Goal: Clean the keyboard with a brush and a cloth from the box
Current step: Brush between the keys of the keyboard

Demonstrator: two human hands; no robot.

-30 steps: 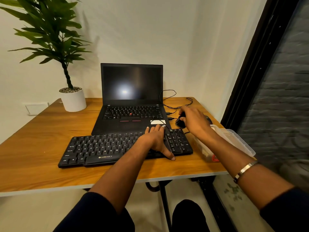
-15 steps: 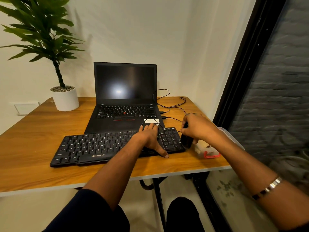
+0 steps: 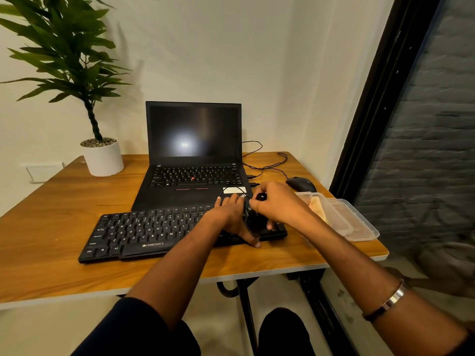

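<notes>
A black Zebronics keyboard point(image 3: 144, 232) lies across the front of the wooden table point(image 3: 51, 227). My left hand point(image 3: 230, 214) rests flat on its right part, fingers straight and thumb down at the front edge. My right hand point(image 3: 280, 205) grips a black brush point(image 3: 254, 222) by the handle. Its dark bristles point down onto the keys at the keyboard's right end, right beside my left hand. The clear plastic box point(image 3: 336, 219) stands open at the table's right edge with something pale point(image 3: 316, 204) inside; I cannot tell whether that is the cloth.
An open black laptop point(image 3: 192, 155) sits behind the keyboard, with cables point(image 3: 259, 163) running to a black mouse point(image 3: 300, 183) at the back right. A white potted plant point(image 3: 102, 156) stands at the back left. A dark window frame point(image 3: 372, 111) borders the right.
My right hand came from the mouse and box area, carrying the black brush leftwards onto the keyboard's right end. My left hand has stayed on the keyboard.
</notes>
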